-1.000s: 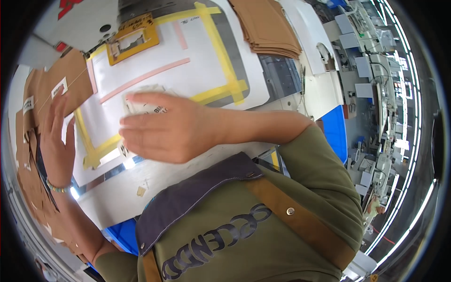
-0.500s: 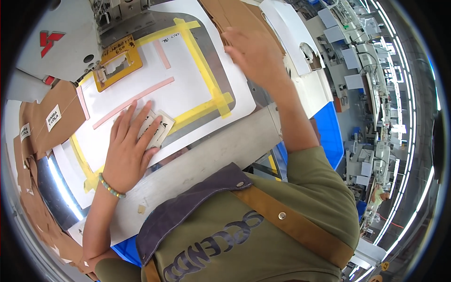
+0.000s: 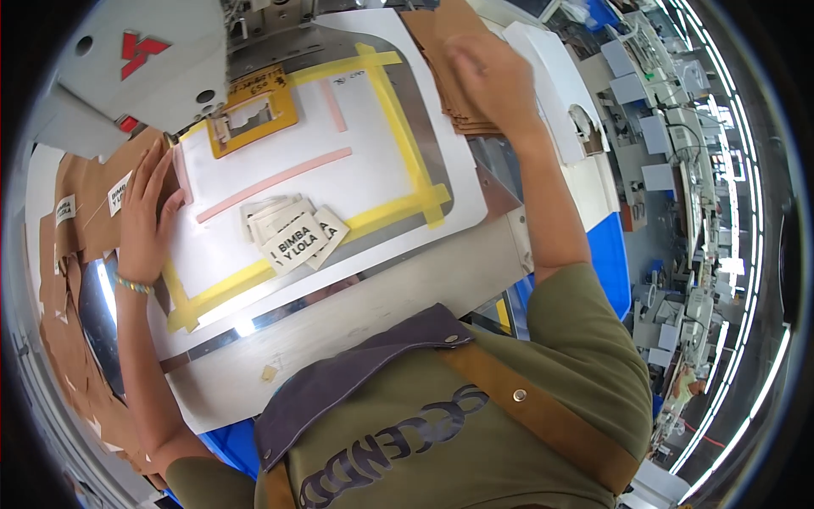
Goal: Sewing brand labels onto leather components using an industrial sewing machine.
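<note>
My left hand (image 3: 146, 216) lies with its fingers stretched out over the brown sheet pieces (image 3: 95, 225) that carry white labels, left of the white sheet (image 3: 331, 191). At the far right, the fingers of my right hand (image 3: 496, 85) are curled closed on a brown sheet piece (image 3: 462, 24), at the top of a stack of brown pieces (image 3: 437, 72). Small off-white printed labels (image 3: 297, 242) sit in a loose pile near the front of the white sheet. Yellow tape (image 3: 407, 153) frames that sheet, and pink strips (image 3: 275, 182) are stuck on it.
A sewing machine head (image 3: 144, 72) overhangs the back left, with a yellow clamp frame (image 3: 254, 131) under it. A white box-like piece (image 3: 551, 93) lies right of the stack. Blue bins (image 3: 609, 263) show below the table edge.
My left hand has left the label pile and moved left onto the brown pieces. My right hand has closed at the brown stack. The whole view has shifted slightly.
</note>
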Available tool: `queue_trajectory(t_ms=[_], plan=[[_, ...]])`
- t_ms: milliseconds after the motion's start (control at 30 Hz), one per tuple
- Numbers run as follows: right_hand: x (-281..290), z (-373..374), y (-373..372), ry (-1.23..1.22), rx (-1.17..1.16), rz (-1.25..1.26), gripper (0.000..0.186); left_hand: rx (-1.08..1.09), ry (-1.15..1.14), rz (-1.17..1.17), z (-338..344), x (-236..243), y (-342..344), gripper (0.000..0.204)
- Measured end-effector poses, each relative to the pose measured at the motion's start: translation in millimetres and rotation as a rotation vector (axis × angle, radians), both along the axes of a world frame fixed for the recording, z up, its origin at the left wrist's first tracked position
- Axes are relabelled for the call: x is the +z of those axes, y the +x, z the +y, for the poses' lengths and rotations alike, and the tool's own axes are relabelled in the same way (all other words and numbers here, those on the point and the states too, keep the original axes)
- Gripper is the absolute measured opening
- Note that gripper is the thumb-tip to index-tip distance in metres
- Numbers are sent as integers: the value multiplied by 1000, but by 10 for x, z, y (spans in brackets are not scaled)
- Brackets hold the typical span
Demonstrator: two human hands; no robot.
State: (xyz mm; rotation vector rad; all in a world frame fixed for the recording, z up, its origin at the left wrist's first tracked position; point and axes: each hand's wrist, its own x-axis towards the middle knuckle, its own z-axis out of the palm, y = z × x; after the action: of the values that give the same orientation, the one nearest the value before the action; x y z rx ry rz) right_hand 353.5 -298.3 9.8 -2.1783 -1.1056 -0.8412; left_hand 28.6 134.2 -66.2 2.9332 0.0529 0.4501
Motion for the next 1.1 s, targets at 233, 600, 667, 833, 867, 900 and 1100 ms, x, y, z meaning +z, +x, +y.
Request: queue_trajectory(t_ms=[233, 600, 667, 833, 867, 900, 1100], plan=[[-371, 802, -647, -444, 524, -309, 15, 196, 115, -12, 206, 37, -192, 55], [-281, 1945, -1284, -317, 864, -360, 19, 14, -291, -174, -935, 409, -35, 50], [-108, 1765, -1245, -239, 819, -119, 20, -19, -291, -180, -918, 471, -37, 53], [-9, 1080, -791, -230, 556, -92, 21, -185, -268, 28, -1011, 490, -134, 62], [-4, 945, -739, -230, 565, -89, 21, -177, -270, 31, -1044, 485, -145, 62], [-41, 822, -689, -304, 523, 26, 25, -168, -197, 107, -1073, 453, -149, 65], [-199, 469, -839, -569, 537, 168, 47, -133, -10, 198, -935, 454, -162, 63]])
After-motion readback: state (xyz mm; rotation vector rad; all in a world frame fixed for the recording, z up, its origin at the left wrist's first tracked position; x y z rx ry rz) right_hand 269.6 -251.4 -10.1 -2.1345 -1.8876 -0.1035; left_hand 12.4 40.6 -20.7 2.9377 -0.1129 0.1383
